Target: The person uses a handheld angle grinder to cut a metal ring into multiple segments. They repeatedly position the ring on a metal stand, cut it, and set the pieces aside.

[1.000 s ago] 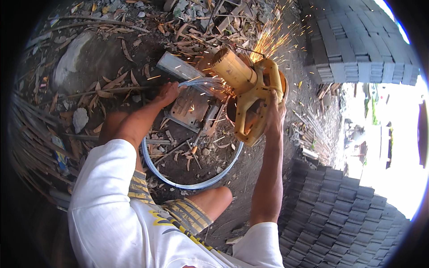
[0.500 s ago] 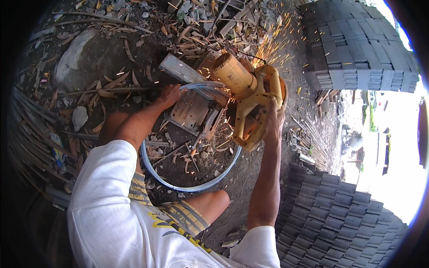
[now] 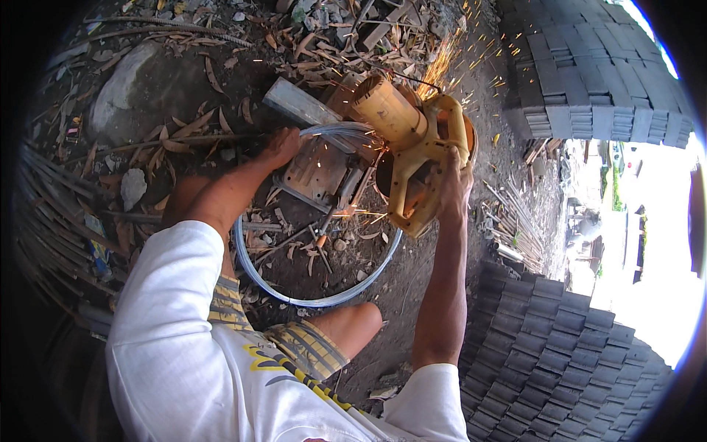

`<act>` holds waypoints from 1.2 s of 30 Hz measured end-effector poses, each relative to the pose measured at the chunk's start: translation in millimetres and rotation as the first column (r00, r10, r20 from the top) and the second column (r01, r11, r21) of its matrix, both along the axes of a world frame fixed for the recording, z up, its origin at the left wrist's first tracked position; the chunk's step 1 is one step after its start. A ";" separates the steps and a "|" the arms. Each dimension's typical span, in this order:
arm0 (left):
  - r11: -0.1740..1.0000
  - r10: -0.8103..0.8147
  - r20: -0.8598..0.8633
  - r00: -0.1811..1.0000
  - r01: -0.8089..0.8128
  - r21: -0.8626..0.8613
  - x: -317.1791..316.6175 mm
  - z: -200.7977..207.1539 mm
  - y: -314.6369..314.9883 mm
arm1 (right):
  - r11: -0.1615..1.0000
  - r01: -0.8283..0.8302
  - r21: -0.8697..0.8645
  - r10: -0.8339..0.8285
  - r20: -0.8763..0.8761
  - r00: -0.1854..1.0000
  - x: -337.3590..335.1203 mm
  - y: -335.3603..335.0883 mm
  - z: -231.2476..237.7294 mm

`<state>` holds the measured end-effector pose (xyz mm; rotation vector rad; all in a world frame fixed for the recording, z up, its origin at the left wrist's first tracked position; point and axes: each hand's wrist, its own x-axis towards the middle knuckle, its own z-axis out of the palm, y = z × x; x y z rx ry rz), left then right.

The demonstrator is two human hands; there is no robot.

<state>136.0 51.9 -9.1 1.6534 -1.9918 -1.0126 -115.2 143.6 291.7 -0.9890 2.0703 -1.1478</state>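
Note:
A yellow cut-off saw [image 3: 387, 114] stands on the ground in front of me, its round motor housing tilted to the left. My right hand [image 3: 454, 184] is closed around the saw's handle. On the left, my left hand [image 3: 283, 147] grips a bundle of thin silvery wire, part of a large coil [image 3: 294, 300] that loops down toward my knees. The bundle runs under the motor to the blade area, where orange sparks fly off. The exact cutting point is hidden by the saw. A metal base plate [image 3: 315, 175] lies below the wire, with a grey metal bar [image 3: 300, 103] beyond it.
Sparks [image 3: 440, 68] spray away at the far side. Stacks of grey tiles [image 3: 549, 346] rise at the right, with another stack [image 3: 589, 81] farther off. Bent rods [image 3: 55, 228] lie at the left. Dry leaves, stones and sticks cover the dirt around the saw.
Both hands keep their grips. The saw's handle and my right hand have shifted slightly to the right and up in the picture, and sparks still fly.

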 end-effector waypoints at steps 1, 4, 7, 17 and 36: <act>1.000 -0.010 0.012 1.000 0.010 0.002 0.7 3.7 0.3 | 1.000 -0.008 -0.009 0.008 -0.001 1.000 -0.6 0.0 -0.6; 0.997 -0.076 -0.009 0.997 0.076 0.016 3.1 13.9 -0.4 | 1.000 -0.005 -0.010 0.005 -0.012 1.000 -0.7 1.3 -1.6; 0.989 -0.119 0.010 0.993 0.118 0.090 3.7 18.2 -2.3 | 1.000 -0.007 -0.014 0.006 -0.056 0.998 0.3 1.7 -2.1; 0.997 -0.062 0.035 0.997 0.061 0.040 -2.9 1.4 -6.2 | 1.000 0.028 0.000 -0.028 -0.002 1.000 2.8 2.4 -5.4; 0.995 -0.090 0.073 0.993 0.085 0.060 -4.5 -10.4 -12.4 | 0.999 0.017 -0.027 -0.018 -0.036 0.999 7.0 10.9 -15.1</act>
